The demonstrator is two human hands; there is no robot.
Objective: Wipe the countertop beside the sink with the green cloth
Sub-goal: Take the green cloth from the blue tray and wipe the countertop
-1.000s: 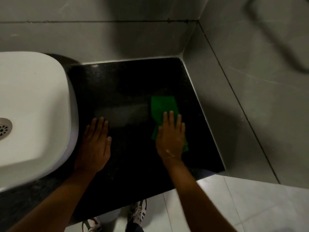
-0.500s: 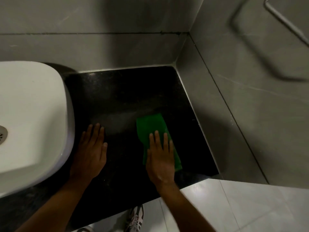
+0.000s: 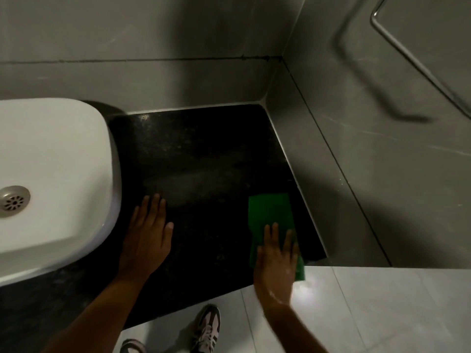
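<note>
Green cloth (image 3: pixel 270 217) under right hand (image 3: pixel 277 266)

The black countertop (image 3: pixel 204 161) is bare from the middle to the back corner, so a hand has free way there. On the left the white sink (image 3: pixel 58 179) stands on the top and its rounded side closes that direction. The back wall (image 3: pixel 153 82) and the right side wall (image 3: pixel 356 174) close the other two sides. The left hand (image 3: pixel 147 235) lies flat just beside the sink, near the front. The right hand (image 3: pixel 277 263) presses the green cloth (image 3: pixel 271 215) at the front right corner, v. near the side wall, with only a narrow dark strip between cloth and wall. Between the two hands the surface is free.
</note>
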